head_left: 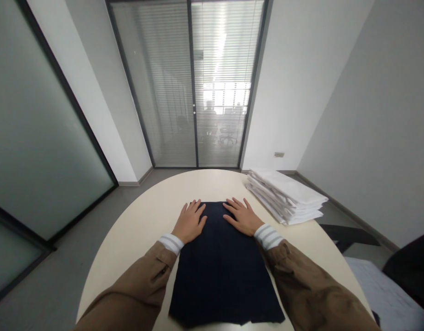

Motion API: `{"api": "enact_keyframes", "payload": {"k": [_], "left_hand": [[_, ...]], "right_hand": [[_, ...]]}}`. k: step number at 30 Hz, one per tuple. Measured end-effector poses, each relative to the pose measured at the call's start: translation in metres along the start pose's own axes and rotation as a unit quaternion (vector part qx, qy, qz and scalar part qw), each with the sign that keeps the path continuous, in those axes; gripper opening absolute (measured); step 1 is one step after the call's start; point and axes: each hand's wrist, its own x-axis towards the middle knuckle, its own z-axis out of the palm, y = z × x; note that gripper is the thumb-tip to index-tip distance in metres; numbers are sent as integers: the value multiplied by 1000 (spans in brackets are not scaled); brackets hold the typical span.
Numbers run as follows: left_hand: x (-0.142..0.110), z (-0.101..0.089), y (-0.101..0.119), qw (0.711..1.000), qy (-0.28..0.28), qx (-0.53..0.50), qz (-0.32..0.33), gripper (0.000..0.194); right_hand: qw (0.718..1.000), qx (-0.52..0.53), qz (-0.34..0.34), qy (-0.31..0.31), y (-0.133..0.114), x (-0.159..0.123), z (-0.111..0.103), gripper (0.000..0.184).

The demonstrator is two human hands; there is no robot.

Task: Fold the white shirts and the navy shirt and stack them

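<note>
A dark navy piece of cloth (222,276) lies flat on the round cream table (136,257), its long side running away from me. My left hand (189,223) rests palm down on its far left corner, fingers spread. On the far right corner lies my right hand (244,218), also flat with the fingers apart. Neither hand grips anything. The far edge of the cloth shows between the two hands, and its near edge looks slightly uneven.
A stack of folded white sheets or bags (284,195) sits at the table's far right edge. Beyond the table stands a glass door (217,138) with blinds. At lower right are a dark chair (413,271) and white material (387,289) below table height.
</note>
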Motion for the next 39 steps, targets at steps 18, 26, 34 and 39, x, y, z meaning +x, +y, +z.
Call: {"api": "enact_keyframes", "payload": {"k": [18,26,34,39], "left_hand": [[-14,-23,11,966,-132,-95,199,60],[-11,4,-10,997,-49,-65,-1,54],[-2,17,-31,978,69,-127,-149,61],[0,15,-32,935,99,-289,-183,73]], "right_hand": [[987,23,158,32,17,-6,25,80],[935,278,127,180,43,3,28,58],[805,559,141,141,36,4,24,72],[786,569,113,213,36,5,19,56]]}}
